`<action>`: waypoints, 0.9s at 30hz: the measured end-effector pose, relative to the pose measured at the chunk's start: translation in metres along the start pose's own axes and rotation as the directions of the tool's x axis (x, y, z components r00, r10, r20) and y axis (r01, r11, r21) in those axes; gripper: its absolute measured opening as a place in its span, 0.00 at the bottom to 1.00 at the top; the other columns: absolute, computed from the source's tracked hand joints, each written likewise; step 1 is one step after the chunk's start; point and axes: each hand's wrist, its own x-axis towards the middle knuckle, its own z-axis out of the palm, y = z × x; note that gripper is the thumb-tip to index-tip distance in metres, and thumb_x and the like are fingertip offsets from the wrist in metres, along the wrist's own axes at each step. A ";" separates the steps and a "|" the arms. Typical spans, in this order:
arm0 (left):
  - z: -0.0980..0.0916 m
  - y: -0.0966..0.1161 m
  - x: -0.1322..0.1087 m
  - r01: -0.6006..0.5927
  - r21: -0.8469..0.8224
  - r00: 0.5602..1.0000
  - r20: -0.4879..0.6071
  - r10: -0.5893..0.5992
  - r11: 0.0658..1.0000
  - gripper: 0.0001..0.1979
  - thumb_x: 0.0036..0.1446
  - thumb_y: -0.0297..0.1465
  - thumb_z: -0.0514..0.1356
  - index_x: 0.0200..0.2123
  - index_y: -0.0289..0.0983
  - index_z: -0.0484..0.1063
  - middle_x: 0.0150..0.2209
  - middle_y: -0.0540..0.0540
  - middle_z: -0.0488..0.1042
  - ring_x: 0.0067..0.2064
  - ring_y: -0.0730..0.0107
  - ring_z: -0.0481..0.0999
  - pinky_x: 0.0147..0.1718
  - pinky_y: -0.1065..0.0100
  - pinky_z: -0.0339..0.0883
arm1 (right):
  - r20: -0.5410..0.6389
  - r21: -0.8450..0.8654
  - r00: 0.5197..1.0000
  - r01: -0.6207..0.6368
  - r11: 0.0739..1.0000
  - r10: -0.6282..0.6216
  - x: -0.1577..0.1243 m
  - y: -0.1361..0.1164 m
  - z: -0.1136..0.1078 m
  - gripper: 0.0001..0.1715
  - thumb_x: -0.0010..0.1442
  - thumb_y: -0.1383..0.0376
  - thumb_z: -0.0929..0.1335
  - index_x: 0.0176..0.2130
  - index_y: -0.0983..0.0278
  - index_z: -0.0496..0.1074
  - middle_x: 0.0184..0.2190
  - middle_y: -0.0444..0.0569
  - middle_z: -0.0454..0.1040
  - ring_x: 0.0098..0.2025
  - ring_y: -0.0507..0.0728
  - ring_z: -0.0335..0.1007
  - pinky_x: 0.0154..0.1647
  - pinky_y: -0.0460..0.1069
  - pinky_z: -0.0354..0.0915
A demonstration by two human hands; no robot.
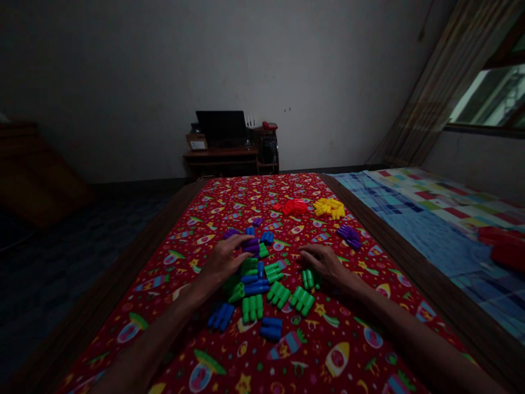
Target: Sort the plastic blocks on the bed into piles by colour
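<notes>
The fingers and thumb of my left hand (225,258) are closed around a purple toy block (251,248) shaped like joined tubes. Beneath and in front of that hand lies a loose pile of green blocks (252,308) and blue blocks (256,287). My right hand (325,261) is on the other side of the pile, low over the cloth, its fingers apart and holding nothing. Close under its palm is a green block (307,279), partly hidden by the hand. A few more purple blocks (231,233) lie just beyond my left hand.
Farther off are separate piles of red blocks (294,207), yellow blocks (329,208) and purple blocks (349,236). All rest on a red patterned cloth (262,189). A bed with a blue checked cover (381,202) adjoins on the right. A desk with a monitor (221,128) stands against the wall.
</notes>
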 end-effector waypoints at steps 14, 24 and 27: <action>-0.004 0.015 -0.003 -0.093 0.162 0.993 0.088 0.080 0.982 0.16 0.63 0.42 0.53 0.47 0.39 0.70 0.49 0.42 0.72 0.52 0.58 0.72 0.54 0.57 0.65 | -0.160 -0.181 0.983 0.055 0.982 -0.084 0.010 -0.009 -0.031 0.21 0.63 0.54 0.65 0.50 0.63 0.74 0.41 0.54 0.79 0.39 0.59 0.75 0.41 0.51 0.68; -0.020 -0.098 -0.009 0.135 0.278 0.943 0.258 -0.209 0.951 0.20 0.50 0.44 0.58 0.44 0.42 0.75 0.46 0.41 0.77 0.49 0.53 0.75 0.49 0.60 0.67 | -0.189 -0.572 0.969 -0.238 0.785 0.156 0.006 0.048 -0.103 0.19 0.61 0.54 0.65 0.34 0.65 0.78 0.30 0.53 0.76 0.33 0.56 0.70 0.35 0.47 0.62; -0.021 -0.087 0.000 0.180 0.291 0.926 0.272 -0.262 0.939 0.20 0.45 0.42 0.59 0.40 0.41 0.77 0.43 0.41 0.79 0.47 0.51 0.76 0.47 0.60 0.69 | -0.145 -0.680 0.962 -0.267 0.683 0.231 0.005 0.050 -0.105 0.19 0.61 0.54 0.66 0.33 0.66 0.78 0.31 0.54 0.75 0.35 0.57 0.70 0.36 0.47 0.60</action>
